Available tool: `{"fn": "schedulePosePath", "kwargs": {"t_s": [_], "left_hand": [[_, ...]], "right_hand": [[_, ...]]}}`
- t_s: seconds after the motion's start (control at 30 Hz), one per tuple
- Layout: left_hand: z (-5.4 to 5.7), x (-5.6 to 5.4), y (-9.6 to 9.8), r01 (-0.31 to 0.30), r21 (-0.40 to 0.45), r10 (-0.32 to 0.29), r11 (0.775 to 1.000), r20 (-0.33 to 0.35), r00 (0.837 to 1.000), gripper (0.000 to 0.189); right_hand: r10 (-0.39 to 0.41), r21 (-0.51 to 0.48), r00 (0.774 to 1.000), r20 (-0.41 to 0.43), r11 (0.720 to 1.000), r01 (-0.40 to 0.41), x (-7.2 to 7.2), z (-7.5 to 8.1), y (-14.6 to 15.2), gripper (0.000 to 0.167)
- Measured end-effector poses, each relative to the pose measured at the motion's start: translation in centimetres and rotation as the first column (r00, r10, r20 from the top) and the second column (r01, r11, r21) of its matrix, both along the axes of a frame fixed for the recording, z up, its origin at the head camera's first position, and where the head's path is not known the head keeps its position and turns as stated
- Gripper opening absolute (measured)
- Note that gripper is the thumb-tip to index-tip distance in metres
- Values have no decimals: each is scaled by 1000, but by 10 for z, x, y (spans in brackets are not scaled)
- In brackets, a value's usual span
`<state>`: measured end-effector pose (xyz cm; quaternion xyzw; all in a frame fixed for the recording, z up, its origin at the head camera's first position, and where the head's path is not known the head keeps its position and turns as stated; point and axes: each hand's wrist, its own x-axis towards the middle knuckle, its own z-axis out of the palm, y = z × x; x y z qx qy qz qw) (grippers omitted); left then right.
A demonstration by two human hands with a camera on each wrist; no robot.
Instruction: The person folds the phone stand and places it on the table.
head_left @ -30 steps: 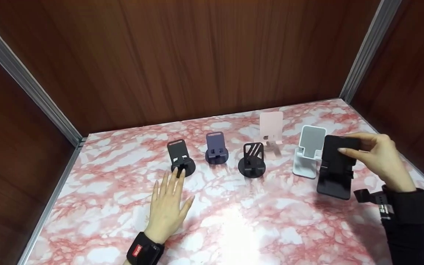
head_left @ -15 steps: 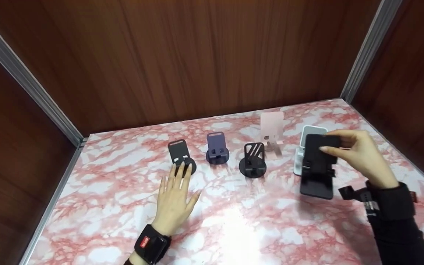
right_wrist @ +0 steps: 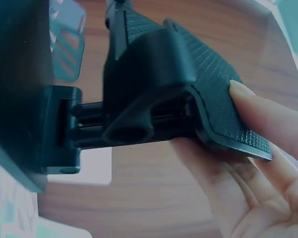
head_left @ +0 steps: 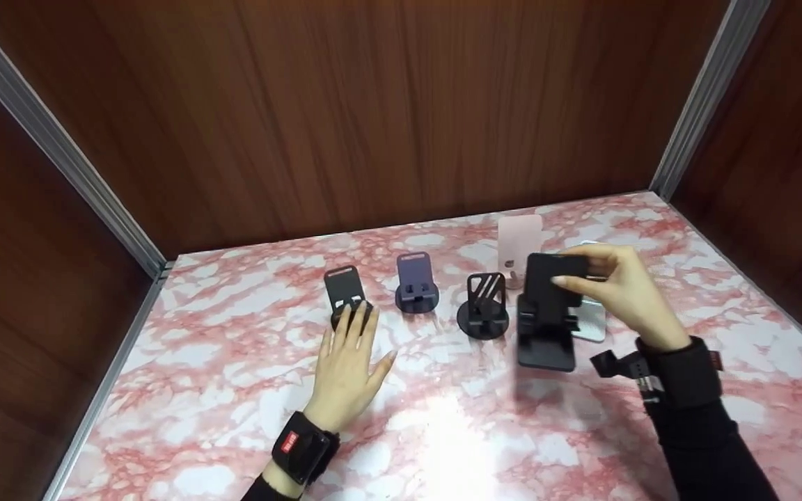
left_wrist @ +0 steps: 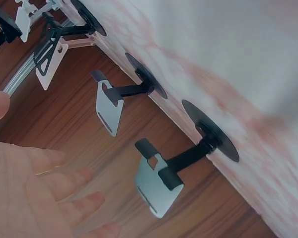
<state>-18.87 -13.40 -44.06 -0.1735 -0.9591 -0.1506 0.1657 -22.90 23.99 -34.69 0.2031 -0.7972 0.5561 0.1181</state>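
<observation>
My right hand [head_left: 620,285] pinches the upper plate of a black phone stand [head_left: 546,299] between thumb and fingers. A shadow falls on the table below that stand. In the right wrist view, the thumb lies on the textured face of the stand [right_wrist: 213,94], with the other fingers behind. My left hand [head_left: 345,372] is stretched out, palm down, holding nothing. Its fingertips overlap the round base of a dark grey phone stand [head_left: 343,284] in the head view. The left wrist view shows a gap between these fingers [left_wrist: 74,183] and the grey stand [left_wrist: 159,186].
A purple phone stand [head_left: 413,275] and a black slotted one [head_left: 484,303] stand mid-table. Behind them is a pink stand [head_left: 519,236]. A white stand [head_left: 592,321] is mostly hidden behind the right hand and its load. Brown wood panels [head_left: 387,125] enclose the marbled table [head_left: 234,390].
My right hand has carried the black phone stand leftward, from right of the white stand to in front of it. My left hand has shifted slightly right and forward.
</observation>
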Motion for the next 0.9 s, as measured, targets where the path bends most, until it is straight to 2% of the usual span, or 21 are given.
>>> {"fn": "schedulePosePath", "kwargs": {"t_s": [0.07,0.13,0.17,0.23,0.3,0.4,0.53,0.63,0.67,0.73,0.83,0.9], "left_hand": [[1,-1,2,23,31,-24,999,41,999,67],[1,-1,6,57,90,-68,994,112,991,66],[1,-2,8,80,131,-100,988,148,984,65],[1,-1,12,127,232,-179,964,223,958,63],[1,-1,17,162,342,-267,926,287,920,62],[0,-2,22,188,484,-379,855,334,863,61],[-2,-8,27,159,617,-457,771,362,813,58],[-5,-12,29,101,720,-511,686,379,771,55],[-6,-14,30,77,755,-533,651,384,754,54],[-9,-17,32,24,821,-582,570,384,717,53],[-12,-21,34,-62,898,-656,437,364,661,55],[-14,-24,36,-121,929,-689,349,342,639,56]], "right_hand": [[31,-37,999,-6,999,-31,-2,-2,-10,28],[56,-70,998,-21,996,-58,-4,-5,-21,27],[70,-85,997,-28,994,-72,-5,-6,-26,27],[96,-113,995,-42,989,-100,-7,-9,-37,26],[109,-125,993,-52,985,-115,-8,-12,-47,25],[118,-126,992,-52,984,-124,-11,-14,-60,25],[132,-130,990,-42,982,-137,-16,-16,-76,26],[157,-142,987,-38,977,-161,-20,-18,-86,26],[168,-148,985,-40,974,-172,-21,-19,-89,27],[181,-148,983,-42,971,-186,-23,-22,-94,27],[189,-137,981,-47,971,-194,-25,-26,-100,28],[190,-130,981,-49,972,-195,-26,-27,-104,28]]}}
